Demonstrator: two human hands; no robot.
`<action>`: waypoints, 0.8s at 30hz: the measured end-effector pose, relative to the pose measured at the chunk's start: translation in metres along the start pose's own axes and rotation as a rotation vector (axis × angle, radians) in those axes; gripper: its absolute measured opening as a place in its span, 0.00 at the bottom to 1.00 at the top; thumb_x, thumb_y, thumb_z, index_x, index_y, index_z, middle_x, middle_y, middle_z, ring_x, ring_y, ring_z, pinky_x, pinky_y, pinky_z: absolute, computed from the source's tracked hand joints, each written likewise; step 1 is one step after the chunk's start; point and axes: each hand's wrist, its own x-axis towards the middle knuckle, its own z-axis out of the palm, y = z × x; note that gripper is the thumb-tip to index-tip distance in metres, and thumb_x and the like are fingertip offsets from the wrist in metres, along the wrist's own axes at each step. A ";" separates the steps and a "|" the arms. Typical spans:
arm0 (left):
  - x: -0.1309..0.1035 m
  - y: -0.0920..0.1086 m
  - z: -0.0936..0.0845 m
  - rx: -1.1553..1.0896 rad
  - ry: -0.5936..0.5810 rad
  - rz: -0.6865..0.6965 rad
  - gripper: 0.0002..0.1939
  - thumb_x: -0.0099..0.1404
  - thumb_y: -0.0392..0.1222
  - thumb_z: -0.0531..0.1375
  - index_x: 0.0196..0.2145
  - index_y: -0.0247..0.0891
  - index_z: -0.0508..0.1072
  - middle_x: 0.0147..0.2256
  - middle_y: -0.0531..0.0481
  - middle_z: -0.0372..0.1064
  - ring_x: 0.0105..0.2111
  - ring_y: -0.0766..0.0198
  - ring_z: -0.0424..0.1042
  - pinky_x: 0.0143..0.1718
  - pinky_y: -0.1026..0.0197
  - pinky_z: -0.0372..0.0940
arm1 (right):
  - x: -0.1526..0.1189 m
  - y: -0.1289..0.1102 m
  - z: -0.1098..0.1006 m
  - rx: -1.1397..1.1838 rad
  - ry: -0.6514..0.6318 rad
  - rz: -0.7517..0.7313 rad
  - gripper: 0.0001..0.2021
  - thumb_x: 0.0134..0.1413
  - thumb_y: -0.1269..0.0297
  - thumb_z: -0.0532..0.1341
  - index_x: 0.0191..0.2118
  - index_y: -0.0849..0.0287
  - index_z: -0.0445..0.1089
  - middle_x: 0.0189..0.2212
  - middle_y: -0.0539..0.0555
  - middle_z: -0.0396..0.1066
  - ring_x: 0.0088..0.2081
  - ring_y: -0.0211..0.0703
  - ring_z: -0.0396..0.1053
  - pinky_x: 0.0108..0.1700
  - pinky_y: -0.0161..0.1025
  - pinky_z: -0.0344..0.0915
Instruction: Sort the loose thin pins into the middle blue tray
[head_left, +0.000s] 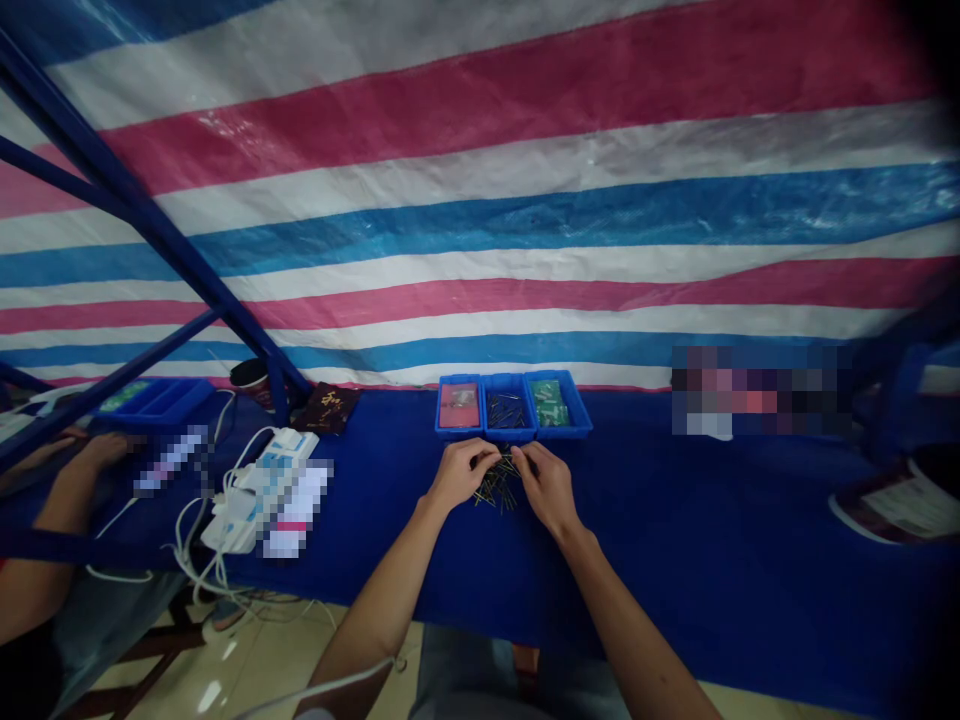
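My left hand (463, 473) and my right hand (548, 485) face each other over a loose pile of thin, dark, metallic sticks (497, 490) on the blue tabletop. Thumb and fingers are pinched together on each hand. A slim piece seems to lie between the fingertips, too small to tell which hand grips it. Just beyond stand three joined blue bins. The left bin (441, 422) has a pink piece (459, 407) in it, the middle bin (510, 434) more thin dark sticks (505, 410), and the right bin (579, 425) green-and-white pieces (549, 402).
On the left lie a white power strip (255, 495) with tangled cables, a brown packet (328, 408) and a blurred-out item. Another person's hand (105, 452) rests near a blue tray (174, 400). A tub (904, 495) stands at right. Striped sheeting (525, 230) hangs behind the table (720, 560).
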 end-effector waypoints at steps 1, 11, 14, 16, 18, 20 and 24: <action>0.000 -0.001 0.000 -0.002 0.004 -0.004 0.11 0.70 0.43 0.58 0.35 0.35 0.78 0.28 0.50 0.72 0.26 0.66 0.68 0.32 0.65 0.63 | 0.000 0.000 0.000 0.026 -0.002 0.006 0.16 0.68 0.54 0.53 0.34 0.56 0.71 0.29 0.51 0.70 0.27 0.39 0.66 0.31 0.35 0.60; -0.001 -0.001 0.002 -0.003 0.014 -0.019 0.11 0.69 0.43 0.59 0.35 0.35 0.78 0.28 0.49 0.73 0.26 0.66 0.68 0.32 0.65 0.63 | 0.000 0.001 0.003 0.109 -0.048 -0.028 0.10 0.66 0.61 0.54 0.40 0.54 0.73 0.36 0.54 0.74 0.36 0.44 0.72 0.38 0.39 0.66; -0.001 0.000 0.001 -0.002 0.011 -0.018 0.12 0.70 0.44 0.58 0.35 0.36 0.78 0.28 0.49 0.73 0.27 0.66 0.69 0.32 0.64 0.64 | 0.001 0.002 0.002 0.116 -0.034 -0.033 0.10 0.67 0.61 0.54 0.39 0.54 0.72 0.37 0.55 0.74 0.39 0.46 0.72 0.41 0.40 0.67; 0.000 0.001 0.001 -0.004 0.005 -0.016 0.13 0.70 0.45 0.58 0.36 0.36 0.78 0.28 0.48 0.73 0.27 0.65 0.69 0.33 0.64 0.64 | 0.001 0.002 0.001 0.112 -0.021 -0.034 0.10 0.67 0.61 0.54 0.38 0.54 0.72 0.37 0.55 0.74 0.39 0.46 0.72 0.42 0.41 0.67; 0.000 0.001 0.001 -0.006 0.001 -0.013 0.13 0.70 0.46 0.58 0.36 0.36 0.78 0.28 0.48 0.73 0.27 0.65 0.69 0.33 0.64 0.64 | 0.001 0.002 0.001 0.099 -0.013 -0.029 0.11 0.67 0.61 0.54 0.37 0.54 0.72 0.36 0.55 0.74 0.38 0.46 0.72 0.42 0.41 0.66; 0.000 0.001 0.001 -0.007 0.003 -0.013 0.12 0.70 0.45 0.58 0.36 0.36 0.78 0.28 0.48 0.74 0.27 0.65 0.70 0.33 0.64 0.64 | 0.001 0.002 0.001 0.081 -0.014 -0.023 0.11 0.67 0.61 0.54 0.37 0.54 0.72 0.35 0.54 0.73 0.37 0.45 0.72 0.41 0.40 0.66; 0.000 0.001 0.001 -0.005 0.005 -0.016 0.12 0.70 0.45 0.58 0.35 0.36 0.78 0.28 0.48 0.74 0.27 0.65 0.69 0.33 0.64 0.64 | 0.000 0.003 0.001 0.049 -0.004 -0.017 0.11 0.67 0.61 0.54 0.36 0.54 0.71 0.34 0.53 0.73 0.36 0.45 0.72 0.40 0.39 0.65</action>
